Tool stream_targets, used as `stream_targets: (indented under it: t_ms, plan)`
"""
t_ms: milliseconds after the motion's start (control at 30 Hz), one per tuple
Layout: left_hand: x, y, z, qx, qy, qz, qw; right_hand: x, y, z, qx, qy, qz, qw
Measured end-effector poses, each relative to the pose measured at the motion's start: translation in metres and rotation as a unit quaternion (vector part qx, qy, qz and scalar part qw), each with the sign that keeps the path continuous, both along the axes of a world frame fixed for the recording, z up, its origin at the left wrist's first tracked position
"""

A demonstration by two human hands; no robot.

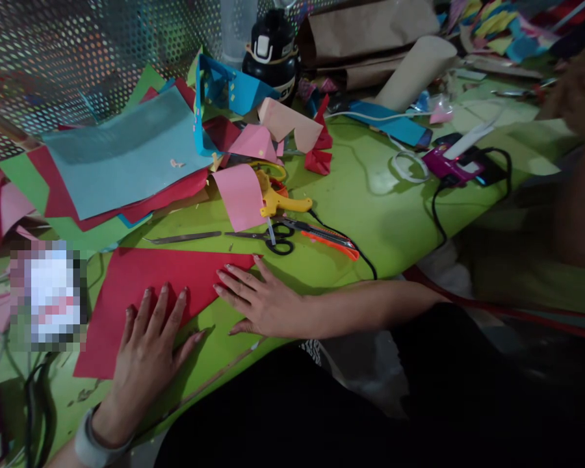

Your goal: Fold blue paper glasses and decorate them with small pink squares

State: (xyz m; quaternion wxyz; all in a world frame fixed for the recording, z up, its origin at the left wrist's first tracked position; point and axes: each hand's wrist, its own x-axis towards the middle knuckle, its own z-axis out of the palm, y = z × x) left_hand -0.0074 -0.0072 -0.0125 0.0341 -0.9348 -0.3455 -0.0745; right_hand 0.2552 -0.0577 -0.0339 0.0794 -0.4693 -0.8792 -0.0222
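A red sheet of paper (141, 273) with a slanting edge lies flat on the green table (365, 175) in front of me. My left hand (151, 338), with a pale band at the wrist, rests on its lower part with fingers spread. My right hand (253, 296) lies flat, fingers apart, its fingertips on the paper's narrow right end. Just beyond the paper are tweezers (185, 237), black-handled scissors (277, 246) and an orange box cutter (329, 240). A yellow glue gun (287, 203) rests beside a pink paper piece (241, 198).
Stacked coloured sheets (121, 156) lean at the back left near a perforated metal panel (102, 52). Paper scraps surround a black bottle (273, 55). A purple power strip (453, 166) with cords sits to the right, near a cardboard tube (416, 71). A blurred-out object (53, 296) is at left.
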Motion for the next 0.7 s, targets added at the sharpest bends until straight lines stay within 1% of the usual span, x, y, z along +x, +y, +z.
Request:
stream_targets:
  t_ms: [167, 367, 533, 700]
  plan:
    - [0.0012, 0.0, -0.0005, 0.005, 0.004, 0.003, 1.0, 0.0013, 0.0021, 0.0018, -0.013, -0.003, 0.009, 1.0]
    - [0.0014, 0.0, 0.0006, 0.007, 0.006, 0.0, 1.0, 0.0012, 0.0021, 0.0019, -0.025, -0.005, 0.005, 1.0]
    - [0.0011, -0.0012, 0.001, 0.004, 0.016, 0.004, 1.0, 0.0017, 0.0003, 0.0018, -0.012, -0.01, 0.011, 1.0]
    - [0.0002, -0.0065, 0.0015, -0.017, 0.037, 0.024, 0.999, 0.0015, -0.0029, 0.0035, 0.008, -0.015, 0.019, 1.0]
